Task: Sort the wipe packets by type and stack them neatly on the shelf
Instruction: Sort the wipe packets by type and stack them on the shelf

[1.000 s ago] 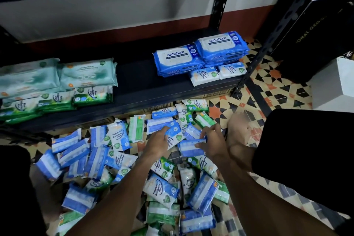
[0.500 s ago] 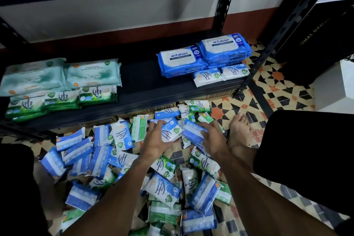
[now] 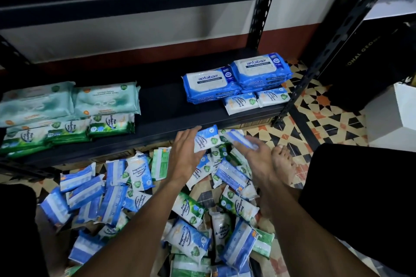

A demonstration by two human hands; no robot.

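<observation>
Green pine packets point(image 3: 67, 130) sit stacked at the left end of the shelf point(image 3: 162, 108). By its front edge, the left hand point(image 3: 184, 159) pinches a blue-and-white packet point(image 3: 207, 139) with nearly straight fingers. The right hand point(image 3: 258, 157) grips a blue packet point(image 3: 238, 138) above the floor pile point(image 3: 191, 209). Blue antabax stacks point(image 3: 236, 81) lie at the shelf's right end.

— Where are the loose packets point(image 3: 189, 209)?
— Jumbled on the floor point(image 3: 326, 119), blue and green mixed.
— And the shelf point(image 3: 162, 114)?
— Pale green packs point(image 3: 105, 101) are stacked at the left, with small green packets point(image 3: 110, 123) in front. Big blue packs point(image 3: 211, 85) are at the right, with small white packets point(image 3: 240, 102) in front.
— Any held?
— The left hand point(image 3: 184, 157) holds a white-and-blue packet point(image 3: 206, 139) and the right hand point(image 3: 258, 157) a blue packet point(image 3: 239, 139), both at the shelf's front edge.
</observation>
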